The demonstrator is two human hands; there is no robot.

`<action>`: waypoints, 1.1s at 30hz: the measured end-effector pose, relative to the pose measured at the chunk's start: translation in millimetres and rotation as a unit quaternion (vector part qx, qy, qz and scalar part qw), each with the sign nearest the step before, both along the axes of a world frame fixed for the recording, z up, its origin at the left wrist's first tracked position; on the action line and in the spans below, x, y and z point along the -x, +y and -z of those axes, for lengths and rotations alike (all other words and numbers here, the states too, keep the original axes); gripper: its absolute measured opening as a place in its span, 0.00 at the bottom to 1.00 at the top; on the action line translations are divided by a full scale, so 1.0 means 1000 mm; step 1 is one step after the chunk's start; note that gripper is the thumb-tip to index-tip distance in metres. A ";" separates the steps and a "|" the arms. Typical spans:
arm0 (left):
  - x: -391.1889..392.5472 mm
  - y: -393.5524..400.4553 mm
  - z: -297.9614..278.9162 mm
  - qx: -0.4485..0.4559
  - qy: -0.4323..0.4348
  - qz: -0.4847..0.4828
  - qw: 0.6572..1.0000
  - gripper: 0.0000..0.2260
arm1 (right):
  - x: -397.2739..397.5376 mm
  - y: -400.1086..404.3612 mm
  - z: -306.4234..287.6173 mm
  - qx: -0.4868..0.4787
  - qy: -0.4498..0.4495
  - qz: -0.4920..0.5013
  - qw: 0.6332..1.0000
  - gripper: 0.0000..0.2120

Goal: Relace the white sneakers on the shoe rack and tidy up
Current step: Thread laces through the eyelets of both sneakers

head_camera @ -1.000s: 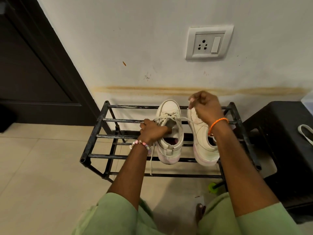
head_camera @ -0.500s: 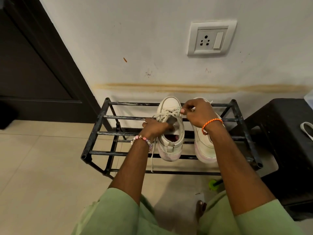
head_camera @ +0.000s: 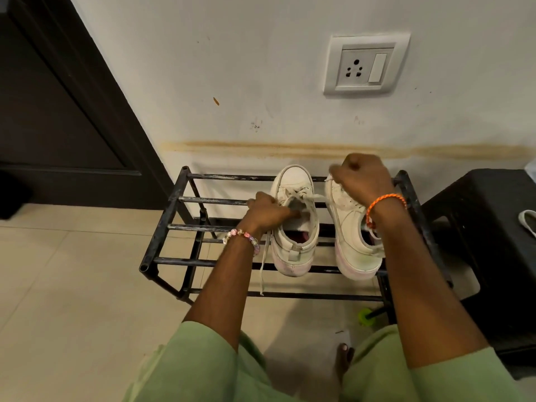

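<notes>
Two white sneakers stand side by side, toes to the wall, on the top bars of a black metal shoe rack (head_camera: 174,204). My left hand (head_camera: 268,211) grips the tongue and collar of the left sneaker (head_camera: 293,181). My right hand (head_camera: 361,181) is raised over the toe of the right sneaker (head_camera: 355,242), its fingers curled and pinching a white lace (head_camera: 317,196) that runs taut back to the left sneaker's eyelets. The lace's other end (head_camera: 262,268) hangs loose down the left sneaker's side, past the rack's front bar.
A dark door (head_camera: 58,111) stands at the left. A black stool (head_camera: 487,227) sits right of the rack with a white strap (head_camera: 528,221) on it. A wall socket (head_camera: 365,65) is above. A green ball (head_camera: 365,317) lies under the rack. Beige floor tiles stretch to the left.
My right hand has pulled the lace up and to the right, away from the left sneaker's eyelets, drawing it taut. My left hand stays on the left sneaker.
</notes>
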State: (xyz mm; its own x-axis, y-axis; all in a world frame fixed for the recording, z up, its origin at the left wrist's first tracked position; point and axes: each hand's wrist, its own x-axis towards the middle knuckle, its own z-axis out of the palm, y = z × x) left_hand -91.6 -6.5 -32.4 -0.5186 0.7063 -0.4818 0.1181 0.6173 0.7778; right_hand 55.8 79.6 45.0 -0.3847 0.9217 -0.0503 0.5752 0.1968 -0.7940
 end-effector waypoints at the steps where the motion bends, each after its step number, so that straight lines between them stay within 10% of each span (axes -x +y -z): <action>1: 0.001 0.000 -0.002 -0.016 0.005 0.000 1.000 0.35 | 0.001 0.000 0.008 -0.002 -0.046 -0.014 0.999 0.07; 12: 0.012 -0.004 -0.010 -0.058 -0.034 0.024 0.997 0.07 | 0.016 -0.002 0.035 0.001 -0.166 -0.130 0.977 0.04; 22: 0.011 -0.003 -0.009 -0.055 0.032 0.036 0.997 0.07 | 0.011 0.000 0.013 0.045 0.004 -0.093 0.995 0.10; 33: 0.002 0.002 -0.010 -0.045 0.028 0.043 0.998 0.15 | 0.014 0.000 0.020 0.159 -0.031 0.008 0.987 0.11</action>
